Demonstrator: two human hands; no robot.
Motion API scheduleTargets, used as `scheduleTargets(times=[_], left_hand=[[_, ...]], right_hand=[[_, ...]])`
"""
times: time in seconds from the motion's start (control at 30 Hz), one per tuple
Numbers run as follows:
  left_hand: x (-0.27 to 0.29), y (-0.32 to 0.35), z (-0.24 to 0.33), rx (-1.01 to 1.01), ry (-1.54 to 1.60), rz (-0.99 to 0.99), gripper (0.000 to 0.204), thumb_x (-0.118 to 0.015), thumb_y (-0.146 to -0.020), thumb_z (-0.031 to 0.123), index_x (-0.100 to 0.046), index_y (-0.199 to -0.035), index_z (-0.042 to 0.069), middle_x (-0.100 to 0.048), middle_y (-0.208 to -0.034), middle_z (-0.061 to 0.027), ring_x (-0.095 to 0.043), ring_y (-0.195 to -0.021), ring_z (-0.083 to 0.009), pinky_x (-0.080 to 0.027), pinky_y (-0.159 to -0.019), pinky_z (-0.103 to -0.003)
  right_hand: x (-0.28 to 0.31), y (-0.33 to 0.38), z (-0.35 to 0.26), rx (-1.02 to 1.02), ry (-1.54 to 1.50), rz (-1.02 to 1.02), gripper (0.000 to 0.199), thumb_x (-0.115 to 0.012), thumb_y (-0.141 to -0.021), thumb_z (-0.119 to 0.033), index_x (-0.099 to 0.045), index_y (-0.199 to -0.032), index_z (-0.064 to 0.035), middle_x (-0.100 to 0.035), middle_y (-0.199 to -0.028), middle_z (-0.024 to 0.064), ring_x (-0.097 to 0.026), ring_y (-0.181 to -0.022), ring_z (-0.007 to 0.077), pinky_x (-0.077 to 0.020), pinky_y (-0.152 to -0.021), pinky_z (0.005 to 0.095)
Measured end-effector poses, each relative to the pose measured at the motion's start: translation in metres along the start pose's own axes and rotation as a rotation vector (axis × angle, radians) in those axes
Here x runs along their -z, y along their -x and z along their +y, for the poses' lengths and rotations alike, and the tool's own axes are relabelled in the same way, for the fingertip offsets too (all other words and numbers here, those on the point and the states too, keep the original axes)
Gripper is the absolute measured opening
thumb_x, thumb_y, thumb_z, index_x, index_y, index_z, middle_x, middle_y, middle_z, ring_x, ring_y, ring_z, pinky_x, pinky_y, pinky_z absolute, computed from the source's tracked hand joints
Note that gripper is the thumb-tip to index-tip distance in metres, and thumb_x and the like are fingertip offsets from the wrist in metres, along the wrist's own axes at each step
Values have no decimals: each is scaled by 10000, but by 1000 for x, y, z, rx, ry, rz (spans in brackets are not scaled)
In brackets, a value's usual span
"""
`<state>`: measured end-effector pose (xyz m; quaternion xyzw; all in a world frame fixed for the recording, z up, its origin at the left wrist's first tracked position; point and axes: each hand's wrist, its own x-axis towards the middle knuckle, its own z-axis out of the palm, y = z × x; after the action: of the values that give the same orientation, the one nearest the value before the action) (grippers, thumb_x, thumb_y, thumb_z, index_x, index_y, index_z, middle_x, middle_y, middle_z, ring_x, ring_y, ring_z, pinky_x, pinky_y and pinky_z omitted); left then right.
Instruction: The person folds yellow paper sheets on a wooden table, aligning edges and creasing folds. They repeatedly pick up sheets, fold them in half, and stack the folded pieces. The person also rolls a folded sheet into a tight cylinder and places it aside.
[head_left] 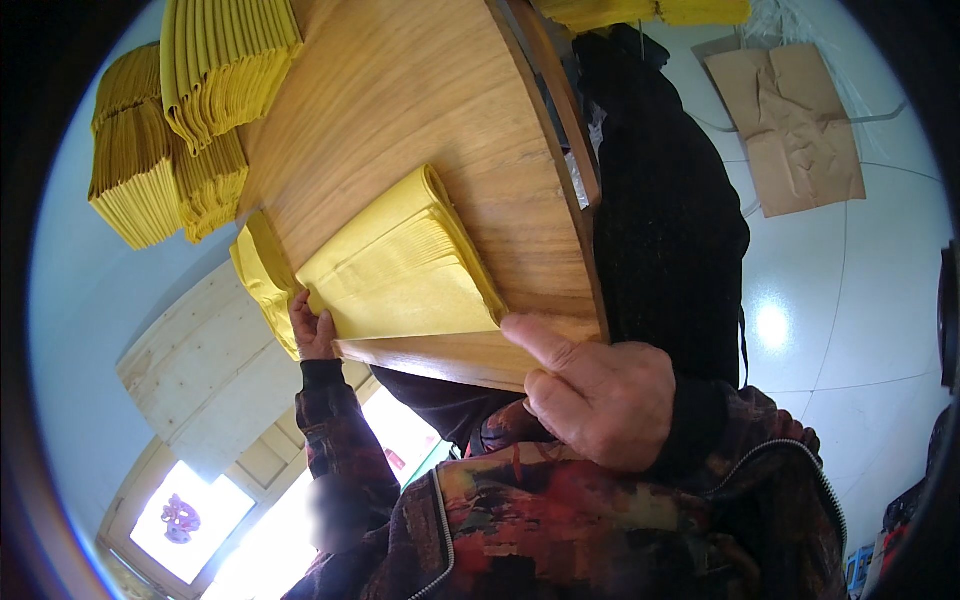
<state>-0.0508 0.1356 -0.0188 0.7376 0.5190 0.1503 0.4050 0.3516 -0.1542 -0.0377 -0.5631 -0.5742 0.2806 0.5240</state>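
A thick folded stack of yellow paper [400, 265] lies on the wooden table, its many layered edges showing along the fold on the right. My left hand [315, 330] is at the stack's lower left corner, fingers upright and apart, touching its edge. With the index finger stretched out, my right hand [605, 400] touches the stack's lower right corner; the other fingers curl in and hold nothing I can see. Just left of my left hand, another yellow paper piece [265, 275], creased and bent, hangs at the table's edge.
The wooden table [400, 90] has a curved look and its near edge lies close to my body. Several pleated yellow paper bundles [230, 70] are piled at the far left. Black cloth [665, 220] hangs right of the table; brown cardboard [795, 130] lies on the white tiled floor.
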Motion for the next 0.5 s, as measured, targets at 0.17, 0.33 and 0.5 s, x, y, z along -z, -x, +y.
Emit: scheduleTargets(times=[0.17, 0.33, 0.5], left_hand=[[4, 1, 1, 45, 2, -3, 521, -598, -862, 90, -355, -1322, 58, -556, -1173, -84, -534, -1067, -170, -420, -943, -314], [7, 0, 1, 47, -15, -20, 527, -607, -858, 101, -355, -1319, 50, -541, -1203, -95, -520, -1099, -183, -400, -976, -333], [5, 0, 1, 56, -9, 3, 537, -621, -855, 120, -358, -1318, 47, -544, -1190, -93, -527, -1085, -183, -411, -962, -326]], right_hand=[[-2, 1, 5, 63, 14, -17, 120, -634, -781, -112, -556, -729, -37, -639, -1060, 233, -626, -596, 120, -483, -435, 227], [-4, 2, 6, 61, -7, -46, 114, -637, -783, -111, -564, -745, -33, -643, -1035, 233, -641, -628, 131, -505, -458, 232], [-5, 2, 6, 52, -27, -14, 114, -630, -795, -115, -567, -753, -30, -644, -1024, 234, -650, -646, 141, -527, -482, 240]])
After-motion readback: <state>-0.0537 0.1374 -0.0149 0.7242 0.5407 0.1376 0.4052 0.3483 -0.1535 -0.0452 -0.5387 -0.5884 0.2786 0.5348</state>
